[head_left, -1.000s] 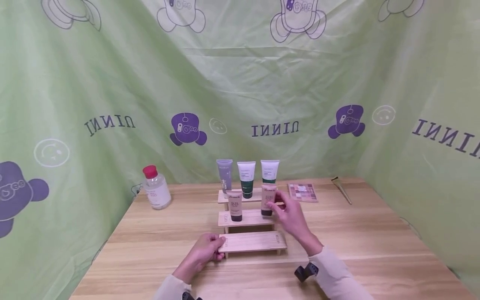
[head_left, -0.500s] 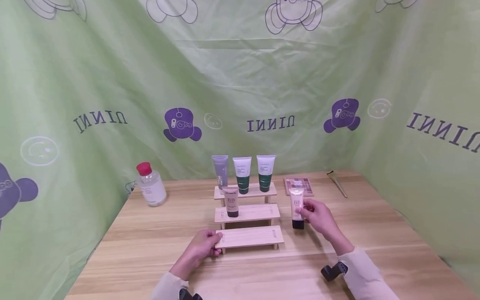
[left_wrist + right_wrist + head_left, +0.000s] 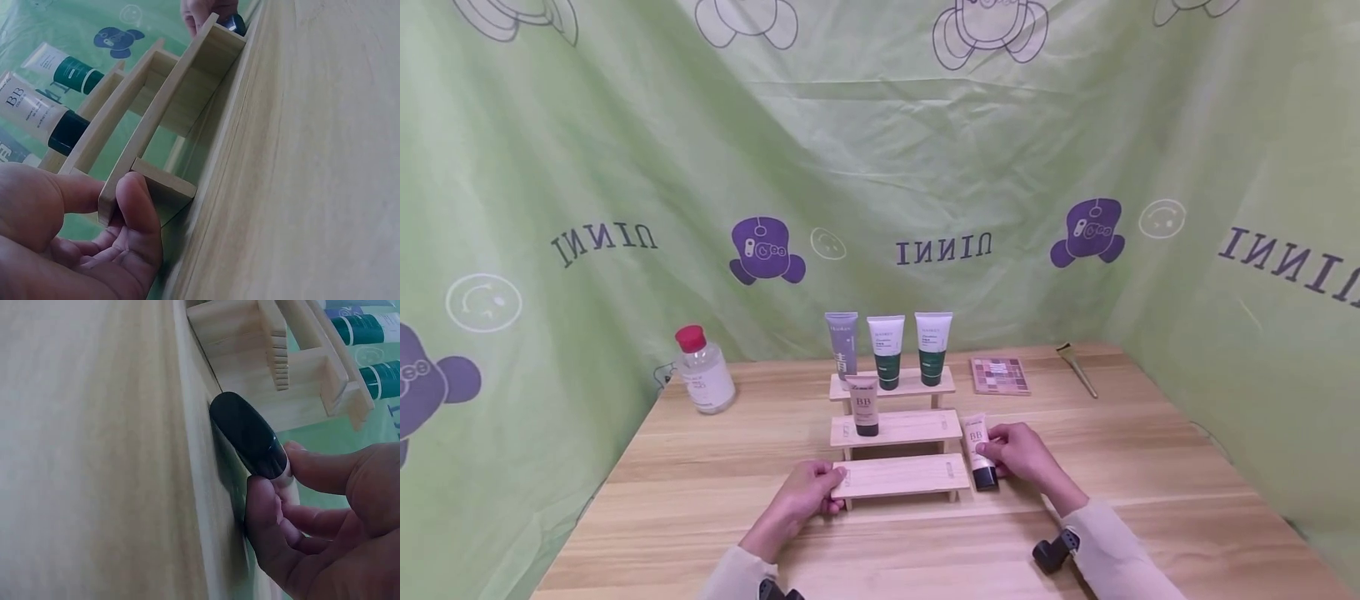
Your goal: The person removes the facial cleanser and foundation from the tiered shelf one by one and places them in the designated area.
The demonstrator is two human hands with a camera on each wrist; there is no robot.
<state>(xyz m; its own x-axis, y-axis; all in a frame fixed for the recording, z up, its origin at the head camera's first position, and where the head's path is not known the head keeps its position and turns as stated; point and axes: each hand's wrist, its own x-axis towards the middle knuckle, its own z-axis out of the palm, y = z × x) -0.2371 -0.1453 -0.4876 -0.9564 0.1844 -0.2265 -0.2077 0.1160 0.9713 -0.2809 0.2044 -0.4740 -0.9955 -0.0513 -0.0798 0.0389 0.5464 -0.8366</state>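
Observation:
With thumb and fingers, my left hand [image 3: 805, 492] pinches the left end of the lowest step of a three-tier wooden display stand [image 3: 898, 477]. My right hand [image 3: 1028, 458] grips a pale pink BB cream tube [image 3: 975, 435] just right of the stand. That tube leans, and its black cap [image 3: 250, 434] points down close over the table. A matching BB cream tube [image 3: 865, 403] stands cap-down on the middle step's left. Along the top step stand a purple tube [image 3: 842, 340] and two white-and-green tubes, one central [image 3: 887, 350] and one right [image 3: 933, 346].
A clear bottle with a red cap [image 3: 705, 371] stands at the table's back left. Behind the stand to the right lie an eyeshadow palette [image 3: 1000, 377] and a makeup brush [image 3: 1078, 372]. A green printed curtain [image 3: 880, 167] surrounds the wooden table [image 3: 760, 392].
My right hand has taken the right BB cream tube off the middle step, carried it right, then lowered and tilted it beside the stand. My left hand has kept its hold.

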